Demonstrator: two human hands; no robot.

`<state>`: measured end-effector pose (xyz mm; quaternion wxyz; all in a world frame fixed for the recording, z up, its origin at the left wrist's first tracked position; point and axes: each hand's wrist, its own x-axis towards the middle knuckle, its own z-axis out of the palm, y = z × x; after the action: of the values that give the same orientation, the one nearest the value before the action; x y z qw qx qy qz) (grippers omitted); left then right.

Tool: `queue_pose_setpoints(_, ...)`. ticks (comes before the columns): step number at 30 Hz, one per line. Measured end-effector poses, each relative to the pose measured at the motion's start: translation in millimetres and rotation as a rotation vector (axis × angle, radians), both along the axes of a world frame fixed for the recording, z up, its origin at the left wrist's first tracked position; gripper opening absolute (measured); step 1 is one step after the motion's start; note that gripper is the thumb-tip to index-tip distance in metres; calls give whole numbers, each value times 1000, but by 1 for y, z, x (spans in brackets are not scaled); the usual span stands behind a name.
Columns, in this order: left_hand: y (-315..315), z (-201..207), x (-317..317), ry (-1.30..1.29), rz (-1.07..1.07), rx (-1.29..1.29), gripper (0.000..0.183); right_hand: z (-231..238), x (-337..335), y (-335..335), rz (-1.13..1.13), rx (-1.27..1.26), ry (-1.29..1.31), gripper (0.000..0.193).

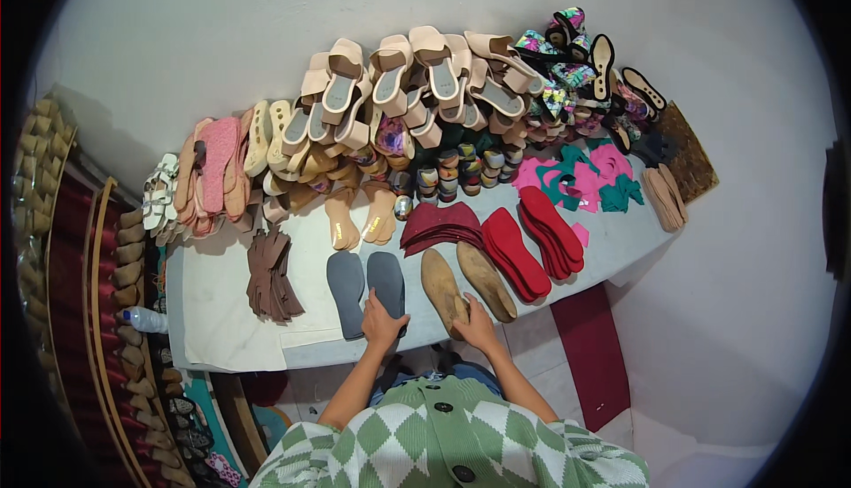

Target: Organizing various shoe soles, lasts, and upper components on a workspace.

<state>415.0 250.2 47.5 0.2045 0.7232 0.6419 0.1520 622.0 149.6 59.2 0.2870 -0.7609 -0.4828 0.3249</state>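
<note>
Covered in pale grey-blue cloth, the table (620, 253) carries all footwear parts noted here. Along its far edge sits a heap of beige heeled slides (390, 85), stacked several deep, presumably to leave the near half free for loose parts; their surfaces are smooth, the heels blocky. Toward the near right corner, bright red soles (514, 257) lie in two neat stacks, apparently grouped by shape; their faces are flat and matt. Left of centre, a bundle of brown strips (270, 280) is fanned at its ends, thin and pliable in appearance. At the near edge, a left grey sole (344, 293) and right grey sole (386, 271) lie paired, smooth and square-toed. Just beside them, a left shoe last (437, 277) and right shoe last (487, 282), rounded, tan and darkly scuffed, are likewise paired, probably for matching. The left hand (381, 321) grips the right grey sole's near end, seemingly to steady it; the right hand (479, 327) grasps the left shoe last's near end
</note>
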Motion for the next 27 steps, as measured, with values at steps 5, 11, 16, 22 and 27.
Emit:
queue_pose_setpoints(5,-1,-4,14,26,42,-56,97,11,-1,2,-6,-21,-46,78)
queue_pose_setpoints(11,-3,0,19,30,45,2,96,10,21,9,53,193,-156,72)
queue_pose_setpoints(16,-6,-3,17,27,58,0,95,32,85,36,-198,428,-318,60)
queue_pose_setpoints(22,-11,-8,12,-8,69,35,94,24,138,35,-250,24,-585,63)
queue_pose_setpoints(27,-14,-4,15,33,94,-34,95,5,151,29,-223,221,-406,66)
